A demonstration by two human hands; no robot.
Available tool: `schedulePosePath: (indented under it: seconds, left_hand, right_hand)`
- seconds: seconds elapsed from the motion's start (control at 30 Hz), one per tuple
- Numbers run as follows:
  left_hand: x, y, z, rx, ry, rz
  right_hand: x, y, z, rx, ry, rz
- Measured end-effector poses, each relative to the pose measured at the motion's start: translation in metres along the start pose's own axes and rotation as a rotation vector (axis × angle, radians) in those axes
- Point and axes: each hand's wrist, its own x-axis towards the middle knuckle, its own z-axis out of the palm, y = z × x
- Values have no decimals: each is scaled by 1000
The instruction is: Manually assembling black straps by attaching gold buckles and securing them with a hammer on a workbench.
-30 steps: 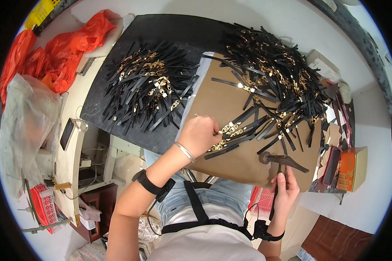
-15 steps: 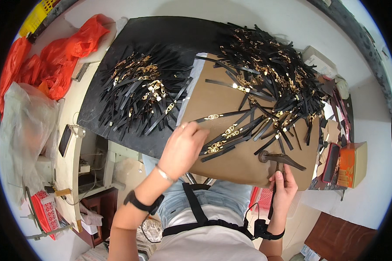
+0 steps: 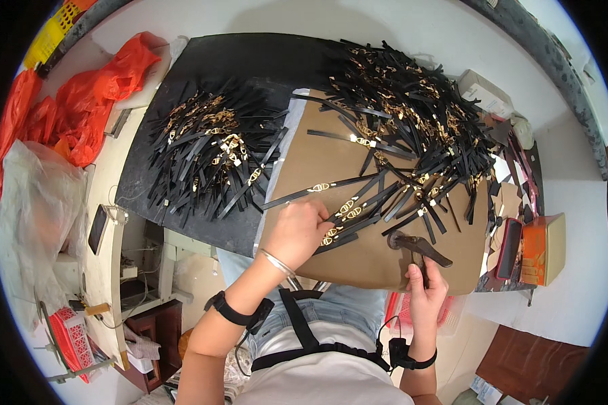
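Note:
My left hand (image 3: 296, 229) is closed, its fingertips at the left end of a black strap in a fanned row of straps with gold buckles (image 3: 346, 208). Its fingers partly cover the straps there. One longer black strap with a gold buckle (image 3: 319, 187) lies just beyond the hand. In my right hand (image 3: 427, 289), held upright by its handle, is a hammer (image 3: 422, 248); its dark head is over the near part of the brown board (image 3: 378, 270).
A big heap of black straps with gold fittings (image 3: 412, 101) covers the far right, and a smaller heap (image 3: 206, 145) sits left on the black tabletop (image 3: 263, 50). Right of the board are a phone-like dark red object (image 3: 510, 248) and an orange box (image 3: 544, 250). Red plastic bags (image 3: 88, 101) lie at left.
My left hand has shifted right and nearer, from beside the long strap to the ends of the fanned row. The hammer stays in my right hand, and the whole view has shifted slightly.

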Motion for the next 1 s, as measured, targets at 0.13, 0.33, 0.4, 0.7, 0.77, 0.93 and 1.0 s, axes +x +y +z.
schedulePosePath:
  seconds: [0.13,0.33,0.4,0.7,0.77,0.93,1.0]
  left_hand:
    - [-6,2,-6,4,-13,-12]
    - [-7,5,-6,204,63,88]
    - [-1,3,-15,83,-50,-69]
    - [-35,-9,-33,176,286,130]
    - [-59,-10,-27,37,204,43]
    - [-77,-18,-10,-52,327,61]
    - [-77,-18,-10,-41,332,71]
  right_hand:
    - [0,2,0,-8,11,4]
    - [3,2,-3,-67,-8,-36]
    - [3,1,-3,-53,-7,-32]
    - [10,-70,-2,-104,-175,-156]
    - [10,-78,3,-130,-223,-220]
    - [16,-96,29,-102,-239,-395]
    - [17,-87,38,-188,-295,-421]
